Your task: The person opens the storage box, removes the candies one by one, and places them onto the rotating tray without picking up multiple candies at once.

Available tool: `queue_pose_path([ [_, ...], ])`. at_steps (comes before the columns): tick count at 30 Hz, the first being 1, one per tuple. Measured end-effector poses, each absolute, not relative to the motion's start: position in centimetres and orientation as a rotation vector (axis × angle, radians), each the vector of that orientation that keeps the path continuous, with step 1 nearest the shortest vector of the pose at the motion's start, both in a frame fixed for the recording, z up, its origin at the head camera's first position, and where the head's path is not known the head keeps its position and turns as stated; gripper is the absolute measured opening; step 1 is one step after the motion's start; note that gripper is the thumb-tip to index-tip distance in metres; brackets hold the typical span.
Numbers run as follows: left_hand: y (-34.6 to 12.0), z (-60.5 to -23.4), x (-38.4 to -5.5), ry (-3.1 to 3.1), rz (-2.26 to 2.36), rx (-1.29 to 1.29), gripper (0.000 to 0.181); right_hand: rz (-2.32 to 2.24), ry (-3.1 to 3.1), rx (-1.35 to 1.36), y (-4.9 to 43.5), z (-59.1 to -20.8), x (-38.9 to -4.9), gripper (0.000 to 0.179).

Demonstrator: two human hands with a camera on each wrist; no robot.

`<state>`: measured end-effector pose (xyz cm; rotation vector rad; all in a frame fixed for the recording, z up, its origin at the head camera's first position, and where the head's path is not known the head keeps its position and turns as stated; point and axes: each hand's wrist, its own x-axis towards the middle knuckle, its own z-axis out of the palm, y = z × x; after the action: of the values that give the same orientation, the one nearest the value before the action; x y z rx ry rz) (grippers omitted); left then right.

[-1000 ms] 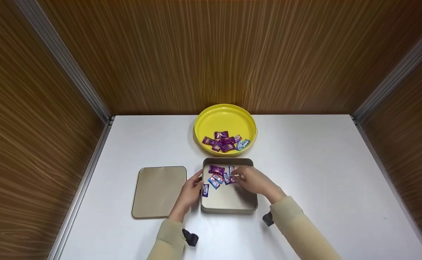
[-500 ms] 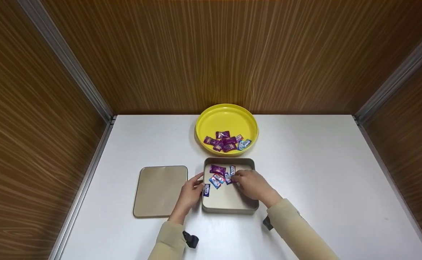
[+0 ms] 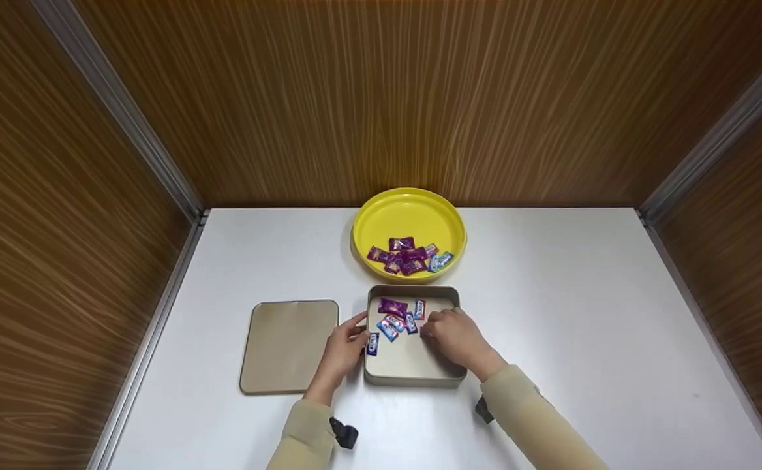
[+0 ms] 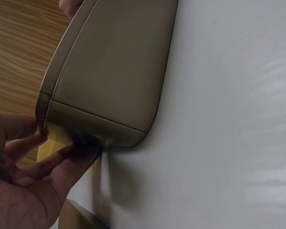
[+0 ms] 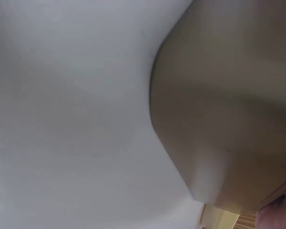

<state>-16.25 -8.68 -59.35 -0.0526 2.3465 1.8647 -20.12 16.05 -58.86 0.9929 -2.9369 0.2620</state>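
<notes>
In the head view, a beige metal tin stands without its lid, several wrapped candies inside. My left hand rests against the tin's left wall, and the left wrist view shows its fingers touching the wall near the rim. Over the tin's right half, my right hand pinches a small purple-wrapped candy, mostly hidden by the fingers. Left of it lie a larger purple candy, a blue-and-red one and dark blue ones, one of them along the left wall. In the right wrist view, the tin's wall hides most of that hand.
A yellow round tray behind the tin holds several purple candies and light blue ones. To the left, the flat beige lid lies on the white table. Wood-grain panels enclose the back and sides.
My right hand's fingertips have drawn slightly right and toward me with the small purple candy, uncovering the blue-and-red candy by the back. My left hand has stayed at the tin's wall.
</notes>
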Motion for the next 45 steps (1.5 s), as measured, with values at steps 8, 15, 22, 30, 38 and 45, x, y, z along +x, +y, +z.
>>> queue_pose_path([
  [8, -8.8, -59.4, -16.2, 2.35, 1.851, -0.073, 0.044, 0.23, -2.851, 0.992, 16.1, -59.1, -20.0, 0.016],
  [15, -8.8, -59.5, -16.4, 2.32, 1.858, -0.1, 0.044, 0.476, -2.896, 0.988, 16.6, -58.5, -20.1, 0.019],
  [22, -8.8, -59.3, -16.3, 2.31, 1.881, -0.084, 0.045, 0.862, -3.021, 0.848, 16.7, -57.5, -20.1, 0.03],
  [30, -8.8, -59.3, -16.4, 2.296, 1.868, -0.111, 0.045, 1.255, -2.968, 0.677, 16.8, -56.7, -20.2, 0.03],
  [38, -8.9, -59.3, -16.4, 2.296, 1.89, -0.084, 0.044, 1.502, -2.827, 0.452, 17.3, -56.4, -20.9, 0.027],
  [45, -8.8, -59.4, -16.5, 2.305, 1.854, -0.113, 0.045, 1.86, -2.687, 0.066, 17.6, -55.4, -22.8, 0.026],
])
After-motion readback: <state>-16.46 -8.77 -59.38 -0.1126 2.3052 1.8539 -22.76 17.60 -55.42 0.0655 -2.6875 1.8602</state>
